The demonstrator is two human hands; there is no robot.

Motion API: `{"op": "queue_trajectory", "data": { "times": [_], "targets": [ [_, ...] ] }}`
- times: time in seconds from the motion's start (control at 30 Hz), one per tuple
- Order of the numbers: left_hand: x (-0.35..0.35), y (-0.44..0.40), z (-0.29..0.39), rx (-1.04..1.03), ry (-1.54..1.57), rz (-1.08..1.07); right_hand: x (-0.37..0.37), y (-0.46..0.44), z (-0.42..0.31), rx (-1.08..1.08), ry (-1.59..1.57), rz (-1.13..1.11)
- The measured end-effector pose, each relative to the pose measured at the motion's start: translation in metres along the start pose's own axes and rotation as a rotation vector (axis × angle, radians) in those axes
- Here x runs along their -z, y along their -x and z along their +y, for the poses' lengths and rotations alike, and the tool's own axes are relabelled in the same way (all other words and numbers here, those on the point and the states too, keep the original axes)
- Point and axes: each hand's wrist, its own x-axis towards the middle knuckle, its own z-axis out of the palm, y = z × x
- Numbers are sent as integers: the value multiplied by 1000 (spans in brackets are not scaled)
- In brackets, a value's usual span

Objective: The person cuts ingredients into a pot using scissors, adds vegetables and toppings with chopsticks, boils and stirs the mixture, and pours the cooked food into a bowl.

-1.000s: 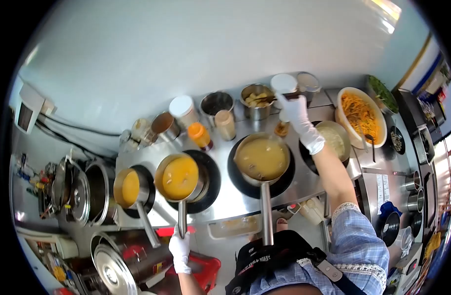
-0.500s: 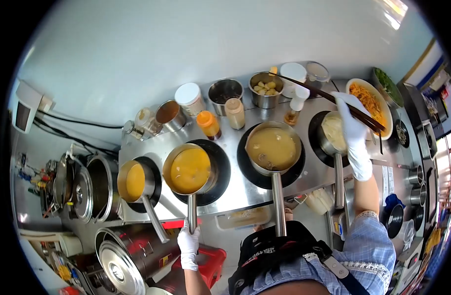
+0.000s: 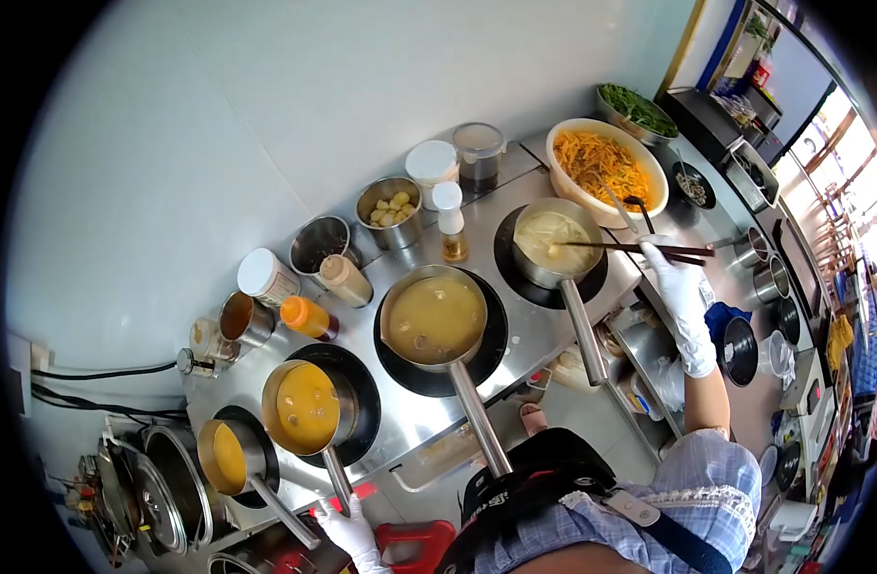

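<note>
I'm in a kitchen, and its bulk supplies look like a food business's rather than a home's. Before me, four saucepans stand on dark round burners in a steel counter. A big tub of orange shreds sits at two o'clock, squeeze bottles near nine, large pots around eight.

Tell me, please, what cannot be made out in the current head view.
In the head view:
Far end of the pot handle: hidden by the left hand.
Whether the chopsticks pinch any food: too small to tell.
Contents of the black bowl: too small to identify.
Red stool: cut off by the bottom edge.
</note>
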Motion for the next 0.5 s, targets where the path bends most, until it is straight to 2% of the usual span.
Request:
{"op": "queue_trajectory", "data": {
  "times": [0.03,0.1,0.17,0.23,0.27,0.3,0.37,0.4,0.43,0.47,0.5],
  "targets": [
    [0,1,5,-99,-21,242,2,-1,-12,-1,37,11],
    [10,2,33,-65,125,272,3,-1,-46,152,38,88],
    [7,5,53,28,564,-9,-9,-4,-87,333,-128,36],
    [-7,12,83,17,690,-215,-39,-7,-115,388,-349,-57],
    [-22,20,89,1,749,-289,-57,-13,-131,396,-331,-142],
    [-36,25,92,-20,807,-364,-80,-19,-141,311,-231,-177],
    [-49,30,99,-191,720,-272,-141,-36,-140,235,-453,-276],
    [-48,30,101,-202,735,-238,-175,-44,-134,240,-549,-263],
    [-47,30,99,-193,734,-220,-208,-56,-121,303,-544,-297],
    [-46,31,95,-128,789,-205,-234,-58,-124,120,-651,-331],
    [-46,31,92,-66,846,-187,-255,-59,-127,199,-644,-386]
  ]
}}
